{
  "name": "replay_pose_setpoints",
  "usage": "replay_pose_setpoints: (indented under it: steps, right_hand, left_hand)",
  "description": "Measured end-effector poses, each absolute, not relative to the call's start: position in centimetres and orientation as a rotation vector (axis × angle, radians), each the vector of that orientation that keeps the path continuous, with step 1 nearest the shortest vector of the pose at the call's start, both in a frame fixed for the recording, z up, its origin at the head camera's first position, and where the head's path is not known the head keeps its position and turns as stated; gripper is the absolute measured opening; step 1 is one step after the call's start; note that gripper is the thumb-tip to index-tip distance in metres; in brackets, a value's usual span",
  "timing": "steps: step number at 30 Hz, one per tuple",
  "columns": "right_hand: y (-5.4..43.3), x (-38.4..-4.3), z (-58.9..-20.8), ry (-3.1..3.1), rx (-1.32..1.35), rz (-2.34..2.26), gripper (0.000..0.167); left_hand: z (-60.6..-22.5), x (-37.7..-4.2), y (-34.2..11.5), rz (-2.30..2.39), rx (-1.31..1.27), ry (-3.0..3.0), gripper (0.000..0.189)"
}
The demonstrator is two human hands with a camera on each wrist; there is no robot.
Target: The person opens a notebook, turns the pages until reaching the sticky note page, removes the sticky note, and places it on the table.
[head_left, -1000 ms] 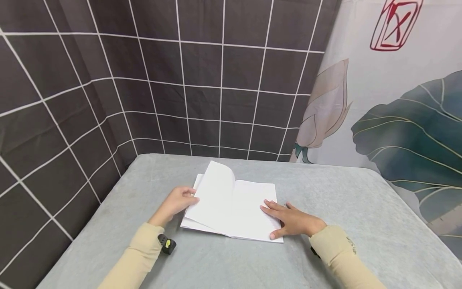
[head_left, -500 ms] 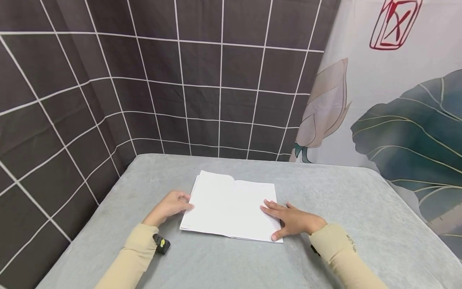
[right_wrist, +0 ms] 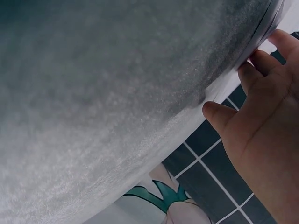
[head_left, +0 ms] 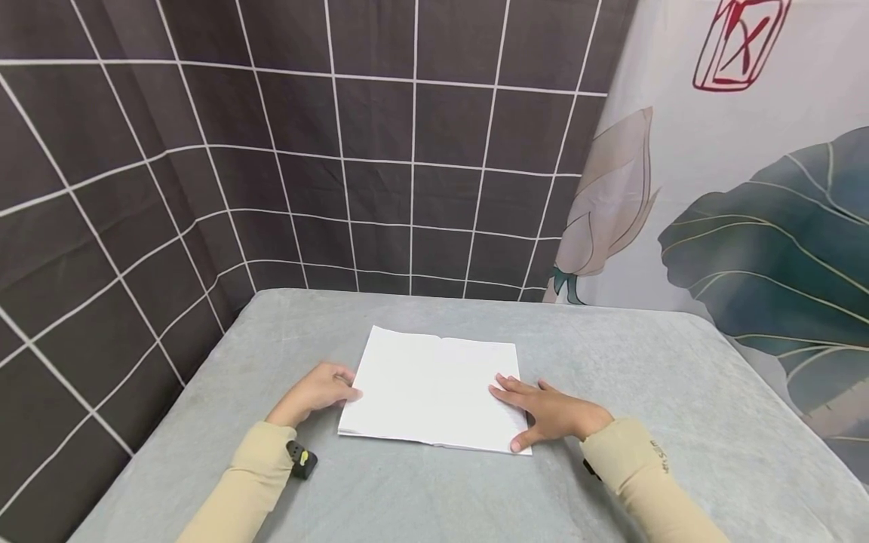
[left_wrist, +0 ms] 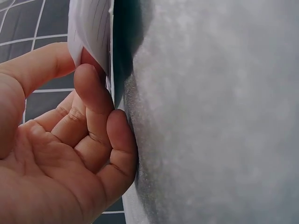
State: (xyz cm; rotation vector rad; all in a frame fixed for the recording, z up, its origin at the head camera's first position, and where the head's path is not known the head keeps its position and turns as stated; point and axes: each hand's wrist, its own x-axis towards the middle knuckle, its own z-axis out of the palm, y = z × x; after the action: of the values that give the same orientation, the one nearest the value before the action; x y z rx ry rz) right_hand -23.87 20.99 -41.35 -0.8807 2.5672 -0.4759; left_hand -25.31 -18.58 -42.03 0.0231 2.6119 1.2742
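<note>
An open notebook (head_left: 424,388) with white pages lies in the middle of the table in the head view. At its left edge my left hand (head_left: 315,392) pinches a page. In the left wrist view the lined page (left_wrist: 91,23) bends between thumb and index finger, while the other fingers curl below, close to the tabletop. My right hand (head_left: 553,413) rests with spread fingers on the right page, near its outer edge. The right wrist view shows the fingertips of that hand (right_wrist: 261,112) along the notebook's side; the page surface is hidden there.
A grey cloth covers the table (head_left: 611,354) around the notebook. A dark curtain with white grid lines (head_left: 380,188) hangs behind and to the left. At the right is a pale hanging (head_left: 679,173) with lotus drawings.
The raised page has come down to the left and now lies nearly flat. My left hand has moved left and slightly down with it. My right hand has stayed in place.
</note>
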Motion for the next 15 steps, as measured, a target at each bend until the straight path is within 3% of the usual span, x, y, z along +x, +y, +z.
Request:
replay_pose_setpoints:
  steps: [15]
  right_hand:
    - [20.84,-23.85,-41.54,2.611,-0.855,-0.482,0.085]
  left_hand:
    - [-42.10,-25.07,-18.59,1.266,0.041,2.624,0.031]
